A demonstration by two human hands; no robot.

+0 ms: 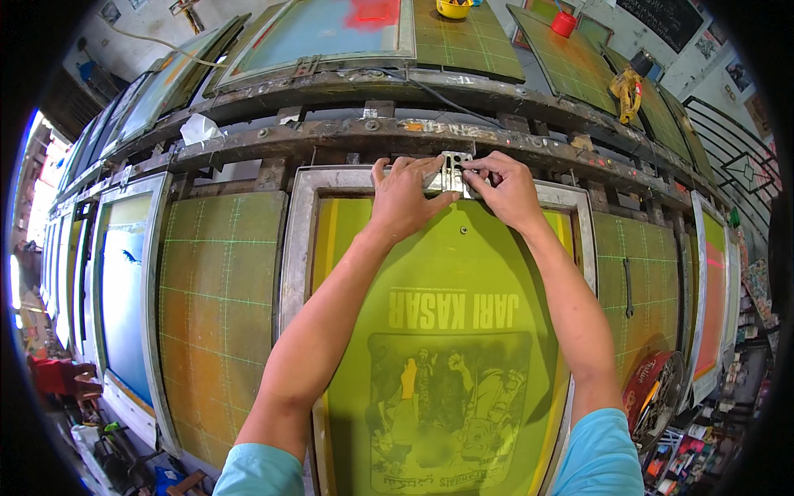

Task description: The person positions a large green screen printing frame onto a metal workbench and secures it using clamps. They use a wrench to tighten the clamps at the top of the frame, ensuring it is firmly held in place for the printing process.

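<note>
Both my hands are up at the far end of the screen frame [298, 248] in front of me, working one small metal hinge clamp [451, 172] bolted there. My left hand [405, 198] lies palm down over the frame's top rail, fingers [413, 169] curled and pinching the clamp's left edge. My right hand [504, 190] comes in from the other side, its fingers [478, 169] closed on the clamp's right edge. Both hands have hold of that one clamp; neither holds anything else.

Count: one screen frame under my hands, grey metal, with yellow-green mesh [463, 273] stretched in it. The mesh carries one printed design, seen upside down: a band of pale block lettering above a rectangular picture panel [447, 405] with cartoon-like figures. One small screw head [464, 229] sits in the mesh area just below my hands.

To my left, two green gridded boards [219, 314] and one more frame with blue mesh [124, 289]. To my right, one gridded board [641, 281] with a dark handle [628, 288] on it. Beyond the rusty rail [331, 136], one larger frame [322, 33] with a blue field and a red patch.

Containers: one yellow bowl [453, 8] and one red cup [564, 23] on the far counter. One round red tin lid [649, 384] stands lower right. One white crumpled rag [198, 130] is tucked on the rail, upper left. A yellow tool [628, 91] hangs upper right.
</note>
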